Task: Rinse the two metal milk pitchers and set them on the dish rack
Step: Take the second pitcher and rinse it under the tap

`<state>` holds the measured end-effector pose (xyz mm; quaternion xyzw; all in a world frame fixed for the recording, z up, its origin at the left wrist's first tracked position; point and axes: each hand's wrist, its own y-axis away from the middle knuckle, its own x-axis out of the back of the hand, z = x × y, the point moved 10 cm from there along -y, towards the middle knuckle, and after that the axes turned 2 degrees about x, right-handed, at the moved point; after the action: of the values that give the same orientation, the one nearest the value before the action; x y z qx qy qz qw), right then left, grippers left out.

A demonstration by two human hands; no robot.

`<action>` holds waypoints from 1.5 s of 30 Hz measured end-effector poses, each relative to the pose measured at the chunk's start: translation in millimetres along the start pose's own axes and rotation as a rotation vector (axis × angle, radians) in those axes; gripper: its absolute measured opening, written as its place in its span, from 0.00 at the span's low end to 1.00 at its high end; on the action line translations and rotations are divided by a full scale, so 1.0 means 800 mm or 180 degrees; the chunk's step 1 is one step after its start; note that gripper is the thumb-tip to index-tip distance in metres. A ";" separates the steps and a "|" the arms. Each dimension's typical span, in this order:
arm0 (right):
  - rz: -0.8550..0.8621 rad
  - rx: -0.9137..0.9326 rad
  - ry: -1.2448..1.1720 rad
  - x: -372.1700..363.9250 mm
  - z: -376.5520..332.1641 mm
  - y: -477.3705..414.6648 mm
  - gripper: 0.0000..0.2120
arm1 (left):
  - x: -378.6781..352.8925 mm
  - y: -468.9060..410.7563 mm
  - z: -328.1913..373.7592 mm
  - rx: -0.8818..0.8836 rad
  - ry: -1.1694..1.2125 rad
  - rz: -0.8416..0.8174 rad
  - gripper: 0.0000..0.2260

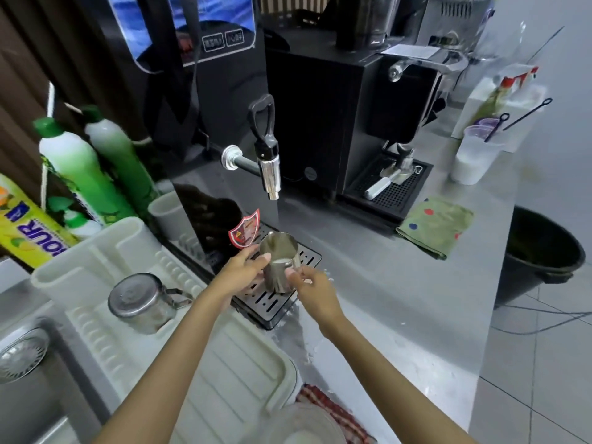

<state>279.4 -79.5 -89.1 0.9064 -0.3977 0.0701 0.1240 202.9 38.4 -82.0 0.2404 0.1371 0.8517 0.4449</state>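
A long stainless counter runs from near to far, grey floor tiles off to the right with a black bucket standing on them. Far back, a black hot-water dispenser with its chrome tap, and to the right of it a coffee machine. A green spotted cloth lies on the counter near that machine. On the left, the sink and a cream dish rack, with one metal pitcher upside down on it already. Green soap bottles stand behind the rack.

Centre stage now: the second pitcher sits upright over the black drip tray, below the tap, something white and milky inside. The left hand is wrapped round its left wall, thumb at the rim. The right hand pinches the handle side, fingers closed on it.
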 end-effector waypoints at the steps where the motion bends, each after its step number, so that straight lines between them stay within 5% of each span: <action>1: 0.0073 0.0009 -0.0078 0.004 0.001 -0.003 0.16 | -0.001 0.002 0.001 -0.0103 -0.0010 -0.0093 0.24; 7: -0.0891 -0.0159 -0.0350 -0.010 -0.032 0.019 0.13 | 0.021 0.056 0.000 -0.0613 0.0443 -0.0287 0.38; 9: -0.1310 -0.0099 -0.0212 -0.026 -0.067 0.035 0.18 | 0.045 0.092 -0.004 -0.0837 0.0754 0.0068 0.30; 12: -0.1760 0.0109 0.0143 -0.076 -0.125 0.066 0.10 | 0.099 0.157 -0.035 -0.0934 0.0972 0.0829 0.23; 15: -0.2177 0.0188 0.0473 -0.163 -0.157 0.100 0.11 | 0.169 0.221 -0.093 -0.0832 0.1113 0.1449 0.31; 17: -0.2474 0.0205 0.0536 -0.238 -0.162 0.130 0.07 | 0.215 0.264 -0.142 -0.0680 0.1223 0.1761 0.32; 20: -0.2718 0.0244 0.0561 -0.351 -0.154 0.177 0.04 | 0.275 0.327 -0.213 -0.0546 0.1247 0.2092 0.18; 24: -0.3032 0.0046 0.0336 -0.487 -0.123 0.249 0.04 | 0.353 0.404 -0.299 -0.0382 0.1547 0.2609 0.18; 30: -0.2679 -0.0309 -0.0811 -0.605 -0.108 0.324 0.07 | 0.444 0.490 -0.353 -0.0288 0.1350 0.3272 0.27; 36: -0.3381 -0.1257 -0.0888 -0.632 -0.081 0.376 0.05 | 0.453 0.568 -0.354 0.0905 -0.0842 0.4065 0.41; 38: -0.3238 -0.1121 -0.0468 -0.612 -0.075 0.367 0.04 | 0.438 0.556 -0.367 0.0901 -0.0644 0.3897 0.41; 42: -0.2134 0.0213 0.0038 -0.563 -0.111 0.318 0.08 | 0.417 0.500 -0.390 0.0192 0.0808 0.3297 0.20; 45: -0.1927 0.0757 -0.0337 -0.562 -0.137 0.325 0.02 | 0.423 0.484 -0.378 -0.0603 0.1492 0.3167 0.25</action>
<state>-218.6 97.6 -41.7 0.9940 -0.1051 0.0288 0.0117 -391.3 91.9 -67.1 0.0393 0.0252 0.9983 -0.0335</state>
